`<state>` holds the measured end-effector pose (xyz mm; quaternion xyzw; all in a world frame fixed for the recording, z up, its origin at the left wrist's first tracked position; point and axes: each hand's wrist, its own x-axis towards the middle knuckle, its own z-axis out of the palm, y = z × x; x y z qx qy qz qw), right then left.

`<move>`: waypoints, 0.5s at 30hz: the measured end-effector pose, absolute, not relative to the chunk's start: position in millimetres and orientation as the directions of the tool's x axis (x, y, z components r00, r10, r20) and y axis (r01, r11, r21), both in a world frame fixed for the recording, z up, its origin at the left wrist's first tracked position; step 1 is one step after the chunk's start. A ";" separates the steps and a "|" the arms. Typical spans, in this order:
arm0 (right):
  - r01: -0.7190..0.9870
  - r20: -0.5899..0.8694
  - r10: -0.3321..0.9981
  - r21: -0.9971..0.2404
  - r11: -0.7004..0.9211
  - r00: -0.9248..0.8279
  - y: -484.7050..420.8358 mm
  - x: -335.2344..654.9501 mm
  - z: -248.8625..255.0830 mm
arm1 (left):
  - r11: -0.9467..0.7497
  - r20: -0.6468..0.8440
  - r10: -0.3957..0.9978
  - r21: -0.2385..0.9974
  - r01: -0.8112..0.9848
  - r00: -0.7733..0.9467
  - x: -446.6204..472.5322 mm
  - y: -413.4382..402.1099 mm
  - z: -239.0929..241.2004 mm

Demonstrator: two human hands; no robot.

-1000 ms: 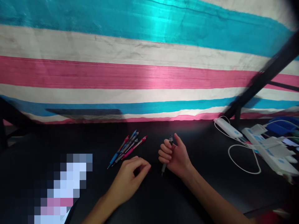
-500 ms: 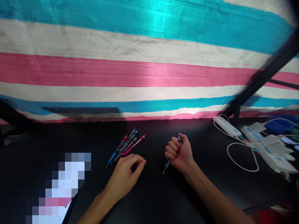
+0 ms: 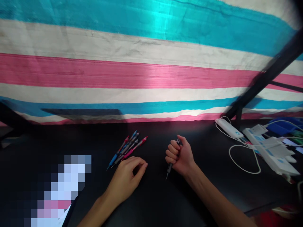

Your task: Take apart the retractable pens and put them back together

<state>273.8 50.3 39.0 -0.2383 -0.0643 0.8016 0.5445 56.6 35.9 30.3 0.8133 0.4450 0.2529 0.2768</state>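
Observation:
My right hand (image 3: pixel 180 156) is closed in a fist around a dark pen (image 3: pixel 169 169), thumb on its top end, tip pointing down at the black table (image 3: pixel 208 176). My left hand (image 3: pixel 127 178) rests on the table with fingers curled loosely, holding nothing that I can see. Just beyond its fingertips lies a bunch of several pens (image 3: pixel 127 148), red, blue and dark, side by side.
A striped cloth (image 3: pixel 142 69) in blue, white and pink hangs behind the table. At the right lie a white power bank (image 3: pixel 229 128), a white cable (image 3: pixel 243 157) and white power strips (image 3: pixel 272 151). A blurred patch covers the lower left.
My right hand closed its thumb onto the pen's top and shifted slightly right. My left hand drew back a little toward me.

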 end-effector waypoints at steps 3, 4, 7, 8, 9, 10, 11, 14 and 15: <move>-0.835 -0.308 0.908 -0.386 -0.393 -0.285 49.8 273.0 39.0 | -0.451 0.160 0.863 0.672 0.588 0.479 56.1 35.7 30.1; -0.831 -0.304 0.911 -0.398 -0.388 -0.280 49.8 273.0 39.0 | -0.452 0.160 0.863 0.670 0.589 0.480 56.0 35.7 30.0; -0.817 -0.307 0.910 -0.422 -0.393 -0.279 50.2 273.1 38.9 | -0.460 0.167 0.861 0.661 0.593 0.481 55.3 35.2 29.7; -0.818 -0.307 0.910 -0.422 -0.391 -0.277 50.5 273.2 38.8 | -0.464 0.171 0.859 0.658 0.593 0.482 55.1 34.9 29.5; -0.820 -0.306 0.911 -0.420 -0.389 -0.276 50.7 273.3 38.6 | -0.468 0.175 0.858 0.655 0.593 0.484 54.8 34.6 29.2; -0.821 -0.304 0.912 -0.418 -0.388 -0.276 50.8 273.4 38.3 | -0.473 0.178 0.855 0.652 0.593 0.487 54.6 34.3 29.0; -0.821 -0.304 0.912 -0.419 -0.387 -0.275 50.9 273.5 37.9 | -0.479 0.183 0.853 0.648 0.592 0.489 54.5 34.1 28.7; -0.808 -0.310 0.911 -0.439 -0.392 -0.273 50.6 274.1 36.6 | -0.497 0.207 0.846 0.638 0.588 0.491 55.1 34.4 28.2; -0.804 -0.309 0.911 -0.446 -0.392 -0.273 50.4 274.4 36.2 | -0.502 0.216 0.845 0.636 0.586 0.489 55.4 34.8 28.1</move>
